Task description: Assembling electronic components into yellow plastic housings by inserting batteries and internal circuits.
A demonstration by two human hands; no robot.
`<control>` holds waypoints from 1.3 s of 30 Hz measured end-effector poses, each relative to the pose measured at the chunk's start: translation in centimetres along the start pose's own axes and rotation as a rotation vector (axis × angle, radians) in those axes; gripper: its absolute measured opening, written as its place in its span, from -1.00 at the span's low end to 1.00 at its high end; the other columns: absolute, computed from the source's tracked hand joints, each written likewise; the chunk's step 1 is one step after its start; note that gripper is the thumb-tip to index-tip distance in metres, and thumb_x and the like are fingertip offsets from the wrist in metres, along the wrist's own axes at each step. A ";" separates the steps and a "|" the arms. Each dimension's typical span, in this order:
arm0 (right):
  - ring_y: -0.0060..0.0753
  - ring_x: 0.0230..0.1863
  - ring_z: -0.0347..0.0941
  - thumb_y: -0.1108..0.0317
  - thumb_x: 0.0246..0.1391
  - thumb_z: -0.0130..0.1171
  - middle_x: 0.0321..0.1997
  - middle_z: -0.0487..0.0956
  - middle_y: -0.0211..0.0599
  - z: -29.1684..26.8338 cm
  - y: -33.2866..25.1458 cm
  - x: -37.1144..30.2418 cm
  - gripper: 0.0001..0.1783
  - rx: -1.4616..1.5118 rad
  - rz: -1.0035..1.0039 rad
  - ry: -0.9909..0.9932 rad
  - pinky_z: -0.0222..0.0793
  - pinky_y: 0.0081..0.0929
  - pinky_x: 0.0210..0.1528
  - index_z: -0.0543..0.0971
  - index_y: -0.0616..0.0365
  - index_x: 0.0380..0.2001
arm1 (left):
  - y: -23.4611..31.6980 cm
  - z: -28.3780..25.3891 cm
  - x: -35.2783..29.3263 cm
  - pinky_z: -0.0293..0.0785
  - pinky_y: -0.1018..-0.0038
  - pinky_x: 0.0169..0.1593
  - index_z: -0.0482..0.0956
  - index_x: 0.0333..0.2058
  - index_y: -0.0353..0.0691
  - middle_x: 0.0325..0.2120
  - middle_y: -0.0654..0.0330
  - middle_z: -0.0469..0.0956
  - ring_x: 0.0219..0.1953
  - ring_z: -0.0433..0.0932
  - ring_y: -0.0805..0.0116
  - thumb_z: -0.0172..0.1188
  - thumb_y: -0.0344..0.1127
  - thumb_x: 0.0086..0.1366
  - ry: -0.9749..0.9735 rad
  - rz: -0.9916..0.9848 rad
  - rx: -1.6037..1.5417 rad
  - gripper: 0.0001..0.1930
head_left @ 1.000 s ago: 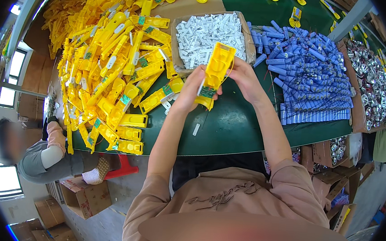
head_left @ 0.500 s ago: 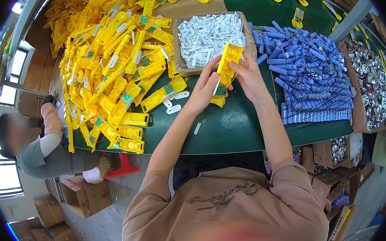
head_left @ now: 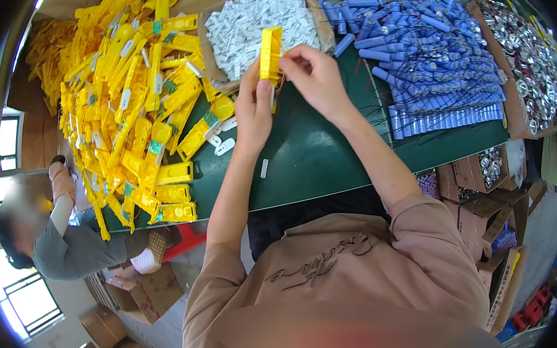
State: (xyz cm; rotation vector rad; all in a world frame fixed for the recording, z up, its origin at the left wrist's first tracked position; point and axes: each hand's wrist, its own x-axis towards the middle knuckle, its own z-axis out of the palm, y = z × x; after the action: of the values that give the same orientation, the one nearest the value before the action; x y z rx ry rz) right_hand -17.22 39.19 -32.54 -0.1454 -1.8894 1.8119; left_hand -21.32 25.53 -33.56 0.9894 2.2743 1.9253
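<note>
Upright in my left hand [head_left: 253, 116] is a yellow plastic housing [head_left: 270, 49], its hollow side turned to the right. The fingers wrap its lower part, with the thumb on the near face. My right hand [head_left: 318, 82] is at the housing's right edge, thumb and fingertips pinched together; whatever they grip there is too small to make out. Thin wires show just below those fingertips. Behind the housing stands a carton of small white plastic parts [head_left: 265, 16]. White oval pieces [head_left: 225, 147] and one small white strip [head_left: 264, 168] lie on the green table [head_left: 306, 156].
Left of my hands spreads a heap of yellow housings [head_left: 128, 90], several with green circuit boards. Blue cylindrical cells with dark wires [head_left: 430, 75] are piled to the right, beside a carton of silvery round parts [head_left: 523, 56]. A person [head_left: 76, 250] sits at the left; another stands far right.
The view has shifted, so the table's contents appear further left and higher. The housing has turned more upright and edge-on. My right hand has gone from holding its side to pinching at its edge.
</note>
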 end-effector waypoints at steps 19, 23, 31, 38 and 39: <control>-0.21 -0.50 0.39 0.50 -0.07 0.17 -0.52 0.43 -0.26 3.5 0.3 -2.4 -0.87 -0.563 -0.521 0.070 0.30 -0.36 -0.49 0.40 0.20 -0.48 | 0.5 -0.4 0.0 0.18 0.48 0.11 0.02 0.19 -0.28 0.00 0.13 0.29 0.02 0.27 0.39 -0.29 -0.19 0.42 0.094 -0.232 -0.386 -0.55; -0.20 -0.50 0.38 0.51 -0.07 0.16 -0.52 0.43 -0.25 3.8 0.0 -2.7 -0.87 -0.561 -0.551 0.065 0.29 -0.37 -0.48 0.39 0.19 -0.47 | 1.2 -1.0 0.2 0.20 0.48 0.07 0.02 0.19 -0.26 -0.03 0.17 0.27 -0.04 0.28 0.43 -0.26 -0.21 0.41 0.007 -0.146 -0.353 -0.55; -0.20 -0.51 0.37 0.54 -0.11 0.17 -0.54 0.42 -0.23 4.1 -0.2 -2.9 -0.84 -0.534 -0.582 0.039 0.27 -0.34 -0.49 0.39 0.19 -0.43 | 1.4 -0.9 0.2 0.28 0.49 0.00 -0.03 0.19 -0.24 -0.11 0.11 0.33 -0.10 0.33 0.42 -0.18 -0.38 0.31 0.052 -0.234 -0.399 -0.51; -0.22 -0.53 0.36 0.55 -0.11 0.17 -0.56 0.41 -0.25 4.2 -0.1 -2.8 -0.84 -0.578 -0.630 0.047 0.26 -0.37 -0.51 0.39 0.18 -0.45 | 1.5 -1.2 0.3 0.26 0.44 0.07 0.07 0.16 -0.18 -0.05 0.12 0.32 -0.02 0.34 0.35 -0.16 -0.44 0.22 0.069 -0.347 -0.541 -0.50; -0.23 -0.54 0.36 0.55 -0.11 0.18 -0.57 0.41 -0.26 4.2 -0.1 -2.7 -0.84 -0.572 -0.635 0.053 0.26 -0.37 -0.51 0.39 0.18 -0.46 | 1.5 -1.3 0.3 0.26 0.44 0.07 0.07 0.16 -0.18 -0.05 0.12 0.32 -0.02 0.34 0.35 -0.16 -0.44 0.22 0.071 -0.348 -0.540 -0.50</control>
State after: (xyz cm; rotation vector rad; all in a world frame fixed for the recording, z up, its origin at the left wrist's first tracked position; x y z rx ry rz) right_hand -16.67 34.21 -33.13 0.1915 -2.0567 0.8288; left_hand -21.40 24.61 -31.76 0.4378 1.6473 2.2365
